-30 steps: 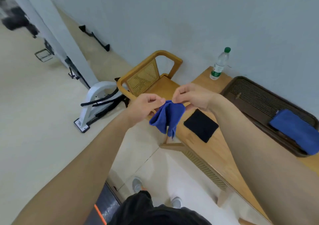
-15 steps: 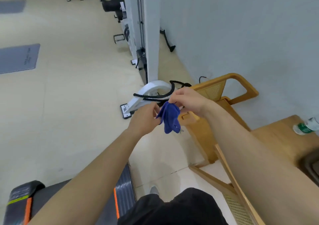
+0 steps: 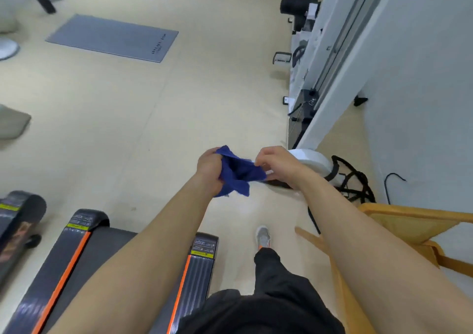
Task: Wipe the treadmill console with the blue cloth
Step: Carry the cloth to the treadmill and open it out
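**Both hands hold the blue cloth in mid-air above the floor**

Both hands meet out in front of the person, at the middle of the view, with the crumpled dark-blue terry cloth point(image 3: 236, 173) stretched and bunched between them. The left hand point(image 3: 210, 172) is closed around the cloth's left part, fingers wrapped into the fabric so that a blue corner sticks up past the knuckles and another fold hangs down below the wrist. The right hand point(image 3: 275, 163) pinches the cloth's right edge with curled fingertips; it is closed on the fabric too, though less of the cloth is gathered in it. The cloth touches nothing but the two hands and hangs clear above the pale beige floor point(image 3: 143, 118).

Near and to the left, low in the view, lies the rear end of a black treadmill deck with orange side stripes point(image 3: 84, 264); the left forearm crosses over it. Its console cannot be seen. A second dark machine end point(image 3: 18, 221) shows at the far left edge. Below the hands a grey shoe with an orange trim point(image 3: 262, 236) stands on the floor, with a black trouser leg point(image 3: 276, 274) above it.

To the right, a light wooden chair with a woven back point(image 3: 409, 226) sits near the right forearm. Beyond the right hand, a white curved machine base with black straps point(image 3: 314, 163) rests by a white wall point(image 3: 419, 83). Far to the left, a grey rectangular floor mat point(image 3: 112, 38) lies flat.
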`<state>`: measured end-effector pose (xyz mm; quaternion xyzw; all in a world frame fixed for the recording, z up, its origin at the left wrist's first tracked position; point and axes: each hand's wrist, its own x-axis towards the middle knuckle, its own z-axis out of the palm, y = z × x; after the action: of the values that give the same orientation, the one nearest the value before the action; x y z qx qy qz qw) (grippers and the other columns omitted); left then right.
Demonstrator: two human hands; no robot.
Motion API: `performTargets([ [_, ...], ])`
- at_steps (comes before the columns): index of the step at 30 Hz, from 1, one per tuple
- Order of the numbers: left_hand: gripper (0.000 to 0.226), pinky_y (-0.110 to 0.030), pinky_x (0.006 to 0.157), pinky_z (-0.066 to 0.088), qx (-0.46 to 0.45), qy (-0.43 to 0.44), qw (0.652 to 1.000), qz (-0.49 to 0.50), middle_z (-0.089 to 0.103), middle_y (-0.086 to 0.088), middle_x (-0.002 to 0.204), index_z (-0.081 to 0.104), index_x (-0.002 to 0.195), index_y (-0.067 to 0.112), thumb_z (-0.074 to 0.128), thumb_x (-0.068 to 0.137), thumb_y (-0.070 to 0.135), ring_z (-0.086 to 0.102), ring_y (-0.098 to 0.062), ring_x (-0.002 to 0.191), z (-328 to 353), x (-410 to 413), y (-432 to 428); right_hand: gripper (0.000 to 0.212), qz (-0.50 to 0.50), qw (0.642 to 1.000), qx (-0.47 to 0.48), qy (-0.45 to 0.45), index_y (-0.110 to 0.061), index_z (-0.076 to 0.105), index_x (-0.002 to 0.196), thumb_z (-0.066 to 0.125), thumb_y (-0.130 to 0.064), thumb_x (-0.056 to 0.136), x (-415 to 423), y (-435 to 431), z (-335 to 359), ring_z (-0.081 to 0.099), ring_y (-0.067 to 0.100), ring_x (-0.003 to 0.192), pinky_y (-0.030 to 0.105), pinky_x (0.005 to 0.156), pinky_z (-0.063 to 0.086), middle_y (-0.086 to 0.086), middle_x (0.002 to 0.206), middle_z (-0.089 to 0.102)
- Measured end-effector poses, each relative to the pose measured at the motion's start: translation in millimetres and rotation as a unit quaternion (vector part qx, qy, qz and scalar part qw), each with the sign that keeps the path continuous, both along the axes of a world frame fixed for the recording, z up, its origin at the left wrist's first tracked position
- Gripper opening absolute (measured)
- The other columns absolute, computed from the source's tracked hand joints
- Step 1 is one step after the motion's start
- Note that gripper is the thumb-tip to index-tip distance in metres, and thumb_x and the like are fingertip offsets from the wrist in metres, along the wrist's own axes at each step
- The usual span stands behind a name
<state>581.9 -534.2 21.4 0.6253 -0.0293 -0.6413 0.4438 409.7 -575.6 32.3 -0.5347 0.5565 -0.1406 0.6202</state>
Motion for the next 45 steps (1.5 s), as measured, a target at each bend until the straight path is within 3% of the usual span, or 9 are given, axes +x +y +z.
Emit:
performTargets([
  [3, 0.024, -0.028, 0.064, 0.038, -0.063, -0.189, 0.978, -0.062, 0.063, 0.004, 0.070, 0.060, 0.067, 0.015, 0.048, 0.080, 0.000, 0.044, -0.027, 0.069, 2, 31, -46, 0.014, 0.030, 1.000, -0.002, -0.010, -0.009, 0.054, 0.076, 0.049, -0.003, 0.088, 30, -67, -4, 0.057, 0.021, 0.072, 0.031, 0.067, 0.054, 0.010, 0.077, 0.055],
  [8, 0.008, -0.028, 0.063, 0.051, -0.027, -0.475, 0.862, -0.176, 0.070, 0.009, 0.076, 0.070, 0.076, 0.026, 0.071, 0.081, 0.032, 0.066, -0.012, 0.076, 11, 104, -92, 0.015, 0.102, 0.994, -0.046, 0.006, -0.012, 0.050, 0.084, 0.042, -0.012, 0.096, 96, -163, -7, 0.052, 0.022, 0.078, 0.036, 0.072, 0.052, 0.007, 0.083, 0.054],
  [14, 0.031, -0.029, 0.054, 0.044, 0.120, -0.537, 0.795, -0.255, 0.063, -0.002, 0.062, 0.058, 0.072, 0.013, 0.075, 0.069, 0.039, 0.058, -0.021, 0.056, 2, 191, -86, 0.012, 0.249, 0.961, -0.115, 0.028, -0.023, 0.058, 0.096, 0.051, -0.033, 0.098, 217, -221, 5, 0.054, 0.011, 0.080, 0.025, 0.066, 0.039, -0.010, 0.094, 0.060],
  [18, 0.034, -0.031, 0.060, 0.042, 0.132, -0.403, 0.876, -0.228, 0.058, 0.001, 0.063, 0.060, 0.071, 0.013, 0.076, 0.074, 0.044, 0.052, -0.018, 0.060, -34, 263, -50, 0.029, 0.410, 0.905, -0.113, 0.023, -0.017, 0.065, 0.085, 0.078, -0.042, 0.081, 313, -238, 13, 0.061, 0.013, 0.071, 0.024, 0.064, 0.044, -0.004, 0.081, 0.065],
  [21, 0.046, -0.032, 0.073, 0.047, 0.095, -0.303, 0.946, -0.067, 0.068, -0.013, 0.080, 0.067, 0.085, 0.007, 0.075, 0.076, 0.052, 0.059, -0.017, 0.070, -56, 309, -13, 0.038, 0.543, 0.830, -0.097, 0.081, -0.023, 0.072, 0.091, 0.088, -0.043, 0.063, 389, -242, 12, 0.072, 0.017, 0.081, 0.032, 0.071, 0.056, -0.003, 0.089, 0.074],
  [27, 0.033, -0.033, 0.067, 0.048, 0.159, -0.375, 0.910, 0.081, 0.071, -0.005, 0.085, 0.063, 0.090, 0.013, 0.066, 0.089, 0.047, 0.066, -0.021, 0.078, -64, 382, 36, 0.027, 0.770, 0.551, -0.212, 0.242, -0.010, 0.055, 0.073, 0.075, -0.028, 0.080, 554, -189, -3, 0.052, 0.023, 0.061, 0.029, 0.057, 0.042, 0.006, 0.067, 0.055],
  [31, 0.034, -0.033, 0.060, 0.046, 0.228, -0.399, 0.877, 0.136, 0.066, -0.001, 0.084, 0.056, 0.083, 0.022, 0.061, 0.089, 0.055, 0.062, -0.020, 0.077, -52, 411, 82, 0.023, 0.803, 0.516, -0.222, 0.198, -0.011, 0.050, 0.070, 0.057, -0.020, 0.090, 644, -126, -11, 0.048, 0.024, 0.064, 0.031, 0.061, 0.039, 0.006, 0.067, 0.052],
  [36, 0.067, -0.043, 0.077, 0.056, 0.260, -0.323, 0.866, 0.279, 0.072, -0.001, 0.087, 0.065, 0.095, 0.018, 0.058, 0.069, 0.081, 0.069, -0.023, 0.080, -46, 423, 152, 0.025, 0.830, 0.500, -0.229, 0.090, -0.013, 0.053, 0.067, 0.056, -0.025, 0.088, 722, -27, -19, 0.051, 0.022, 0.065, 0.033, 0.064, 0.038, 0.005, 0.066, 0.056],
  [45, 0.042, -0.035, 0.069, 0.046, 0.466, -0.272, 0.752, 0.378, 0.067, 0.004, 0.097, 0.056, 0.098, 0.030, 0.074, 0.075, 0.059, 0.060, -0.019, 0.083, 3, 404, 267, 0.035, 0.941, 0.286, -0.180, -0.028, -0.015, 0.044, 0.064, 0.055, -0.025, 0.095, 802, 176, 2, 0.041, 0.019, 0.057, 0.030, 0.056, 0.033, 0.000, 0.061, 0.044],
])
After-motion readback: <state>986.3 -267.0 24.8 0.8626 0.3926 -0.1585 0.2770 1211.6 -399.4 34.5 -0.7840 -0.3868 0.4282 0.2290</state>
